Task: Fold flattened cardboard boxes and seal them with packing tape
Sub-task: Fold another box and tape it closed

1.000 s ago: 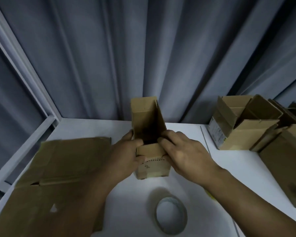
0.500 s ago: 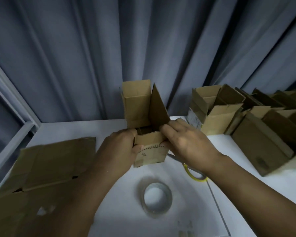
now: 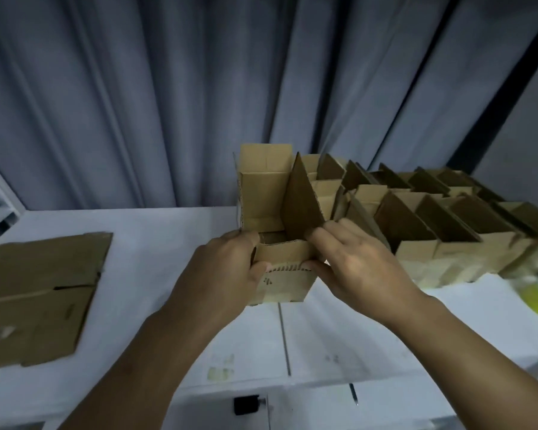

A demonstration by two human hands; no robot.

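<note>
Cardboard box [image 3: 280, 280], upright with its long axis vertical and its open mouth facing up, is gripped near the rim by the left hand [image 3: 227, 274] and right hand [image 3: 357, 268], fingers [image 3: 330, 234] curled round both sides, over the white worktop [image 3: 156, 243]. Within the past second it has travelled right, to just beside the row of folded boxes [image 3: 448, 243]. It is possibly lifted, though blur obscures its base. This box appears ready to join the row; flattened cardboard [image 3: 38, 290] waits at left.
</note>
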